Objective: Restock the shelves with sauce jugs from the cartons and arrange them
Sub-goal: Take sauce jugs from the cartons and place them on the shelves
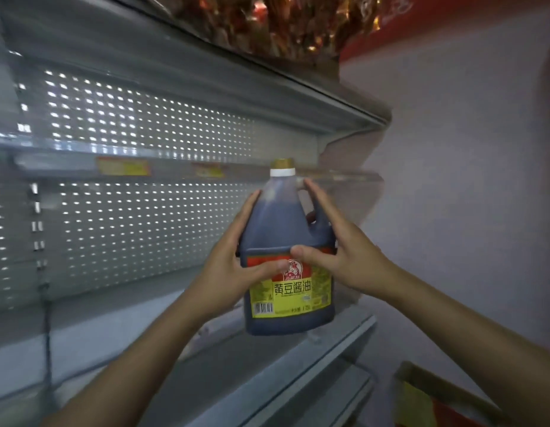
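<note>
A dark sauce jug point(286, 229) with a gold and white cap, a moulded handle and a yellow and red label stands upright between my hands, its label facing me. My left hand point(233, 266) clasps its left side, fingers running up the shoulder and thumb lying across the label. On the handle side my right hand point(344, 251) holds it, fingers reaching up to the neck and thumb on the front. The jug is over the right end of a grey metal shelf point(267, 365). I cannot tell whether its base touches the shelf.
A perforated back panel point(144, 226) runs behind the shelf. The shelf above point(122, 166) carries yellow price tags. Red and gold packets point(298, 23) fill the top level. A pale wall point(467, 180) closes the right side, and a carton corner point(427, 399) shows at bottom right.
</note>
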Action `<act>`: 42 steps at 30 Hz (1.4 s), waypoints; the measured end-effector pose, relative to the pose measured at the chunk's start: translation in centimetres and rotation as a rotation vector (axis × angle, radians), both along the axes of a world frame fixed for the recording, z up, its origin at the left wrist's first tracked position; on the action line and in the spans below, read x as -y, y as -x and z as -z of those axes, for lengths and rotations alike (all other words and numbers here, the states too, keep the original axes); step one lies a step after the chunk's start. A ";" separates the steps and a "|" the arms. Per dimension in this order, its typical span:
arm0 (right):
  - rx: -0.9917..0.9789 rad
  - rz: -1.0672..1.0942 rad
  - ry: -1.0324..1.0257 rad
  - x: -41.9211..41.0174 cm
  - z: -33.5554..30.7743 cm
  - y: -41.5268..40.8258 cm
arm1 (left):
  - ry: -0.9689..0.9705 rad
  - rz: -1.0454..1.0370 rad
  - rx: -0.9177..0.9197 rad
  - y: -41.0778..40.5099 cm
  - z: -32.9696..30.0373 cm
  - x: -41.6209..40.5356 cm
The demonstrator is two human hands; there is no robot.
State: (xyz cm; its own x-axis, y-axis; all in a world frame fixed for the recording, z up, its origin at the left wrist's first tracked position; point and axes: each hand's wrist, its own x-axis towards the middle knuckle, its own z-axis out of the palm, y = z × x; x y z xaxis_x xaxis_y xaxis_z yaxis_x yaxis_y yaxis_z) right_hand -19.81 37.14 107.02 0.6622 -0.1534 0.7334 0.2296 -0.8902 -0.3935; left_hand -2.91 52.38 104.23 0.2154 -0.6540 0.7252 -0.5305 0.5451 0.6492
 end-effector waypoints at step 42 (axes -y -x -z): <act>-0.161 -0.969 -0.113 -63.7 6.1 -47.6 | -0.204 -1.047 -0.040 -26.0 4.5 -71.2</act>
